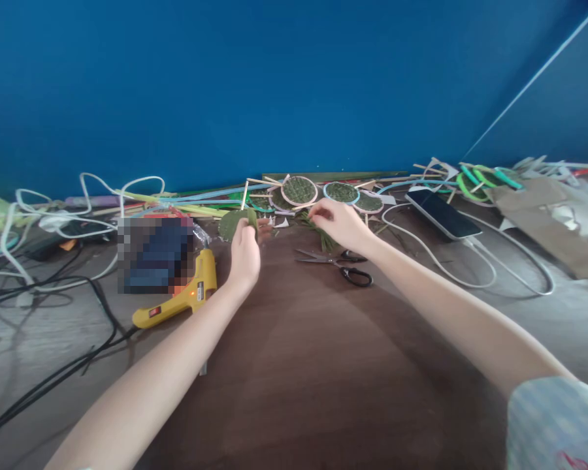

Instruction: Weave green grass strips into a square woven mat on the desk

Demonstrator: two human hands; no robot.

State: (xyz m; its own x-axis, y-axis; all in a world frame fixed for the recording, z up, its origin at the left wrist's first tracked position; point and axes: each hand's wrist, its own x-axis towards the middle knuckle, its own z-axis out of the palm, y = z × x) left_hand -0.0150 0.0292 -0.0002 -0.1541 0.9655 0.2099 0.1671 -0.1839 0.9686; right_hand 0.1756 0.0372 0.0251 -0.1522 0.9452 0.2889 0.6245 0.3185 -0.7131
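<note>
My left hand (pixel 245 251) is closed on a round piece of woven green mat (pixel 232 224), held upright just above the brown table. My right hand (pixel 336 220) reaches further back, its fingers pinched over a bundle of green strips (pixel 323 236) lying on the table; what the fingers grip is too small to make out. Black-handled scissors (pixel 343 264) lie just in front of my right hand, blades pointing left. Behind both hands, several small round woven fans with pastel rims (pixel 299 190) lie against the blue wall.
A yellow glue gun (pixel 182 299) lies left of my left forearm, beside a blurred box (pixel 154 254). White and black cables (pixel 53 274) tangle at the left. A phone (pixel 443 213) on a white cable, green hoops (pixel 473 179) and brown paper (pixel 549 222) lie at the right.
</note>
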